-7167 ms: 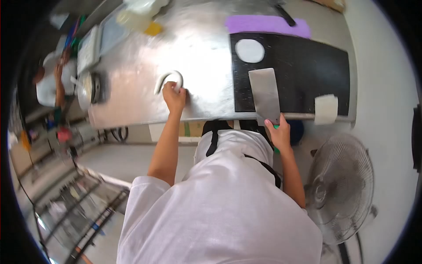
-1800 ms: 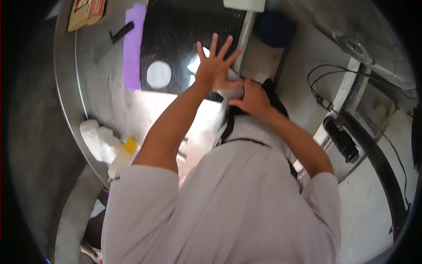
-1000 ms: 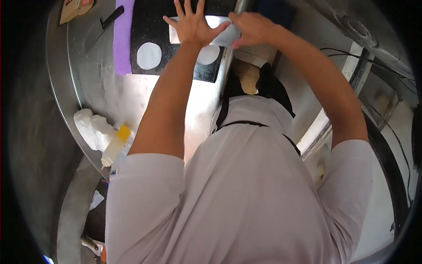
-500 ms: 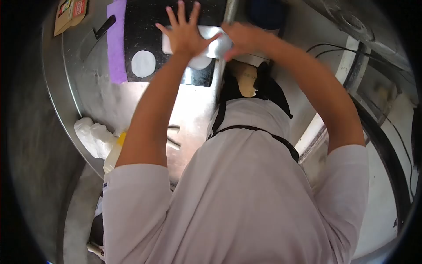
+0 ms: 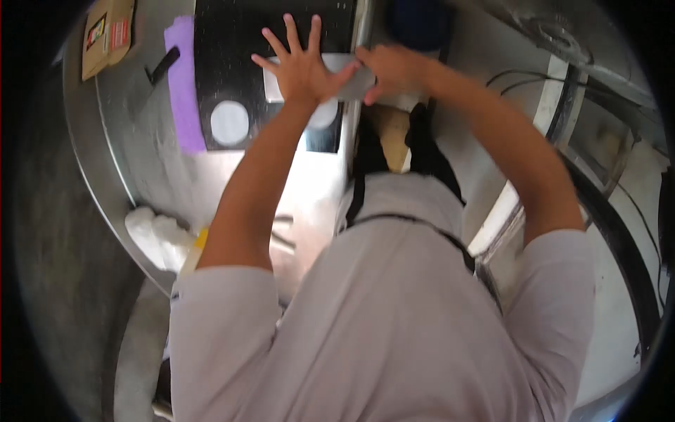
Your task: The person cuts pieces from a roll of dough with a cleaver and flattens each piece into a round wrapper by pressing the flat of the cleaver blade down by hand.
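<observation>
My left hand (image 5: 302,76) lies with its fingers spread over a broad, rectangular metal blade, which looks like a cleaver (image 5: 358,86). At the blade's right end, my right hand (image 5: 394,70) is closed around what seems to be its handle, which the fingers hide. Beneath is a black board (image 5: 228,53). One flat white round disc (image 5: 230,123), perhaps dough, rests on the board left of my forearm. A second white disc (image 5: 325,114) shows partly below the blade, near my left wrist.
A purple cloth (image 5: 184,91) runs along the board's left side, beside a black knife handle (image 5: 164,65). An open cardboard box (image 5: 107,42) stands at upper left. White plastic (image 5: 158,238) and a yellow-topped container (image 5: 202,239) sit near my left elbow. Black cables (image 5: 527,76) hang at right.
The whole view has shifted, so the board and surroundings appear slightly lower. My left hand stays spread over the blade and my right hand stays closed at its end; the blade looks slightly turned.
</observation>
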`<move>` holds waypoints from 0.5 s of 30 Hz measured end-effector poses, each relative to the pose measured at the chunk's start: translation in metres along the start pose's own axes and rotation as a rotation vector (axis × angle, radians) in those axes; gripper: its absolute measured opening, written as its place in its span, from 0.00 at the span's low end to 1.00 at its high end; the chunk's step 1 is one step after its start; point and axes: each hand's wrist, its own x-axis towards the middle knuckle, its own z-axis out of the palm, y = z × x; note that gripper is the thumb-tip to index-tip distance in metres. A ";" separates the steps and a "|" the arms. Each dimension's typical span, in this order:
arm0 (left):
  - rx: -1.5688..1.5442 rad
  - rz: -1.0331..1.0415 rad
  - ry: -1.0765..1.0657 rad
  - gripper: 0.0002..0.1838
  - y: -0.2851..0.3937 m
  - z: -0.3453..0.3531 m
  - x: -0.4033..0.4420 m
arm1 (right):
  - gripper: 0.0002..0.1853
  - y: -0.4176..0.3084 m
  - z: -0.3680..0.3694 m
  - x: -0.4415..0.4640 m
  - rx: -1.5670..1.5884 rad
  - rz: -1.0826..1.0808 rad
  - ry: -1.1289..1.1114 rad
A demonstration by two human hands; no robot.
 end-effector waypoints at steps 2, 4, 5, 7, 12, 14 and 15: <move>0.010 0.024 0.016 0.63 -0.005 0.003 0.027 | 0.49 0.013 -0.002 0.006 -0.038 0.037 0.066; -0.002 0.067 0.083 0.61 -0.009 -0.004 0.035 | 0.48 0.030 -0.003 0.021 -0.083 -0.001 0.139; 0.030 0.101 0.076 0.60 -0.019 0.002 0.041 | 0.48 0.036 -0.005 0.033 -0.094 -0.044 0.204; 0.104 0.023 -0.153 0.62 0.010 -0.052 0.057 | 0.49 0.027 0.006 0.036 -0.112 -0.086 0.276; -0.044 0.332 0.015 0.59 -0.030 -0.002 -0.016 | 0.48 -0.007 0.057 -0.008 0.092 0.023 0.091; 0.014 0.381 -0.025 0.59 -0.033 -0.004 0.000 | 0.48 -0.013 0.055 -0.007 0.118 0.086 0.118; -0.046 0.433 0.039 0.59 -0.036 -0.006 0.013 | 0.48 -0.008 0.049 0.002 0.117 0.081 0.115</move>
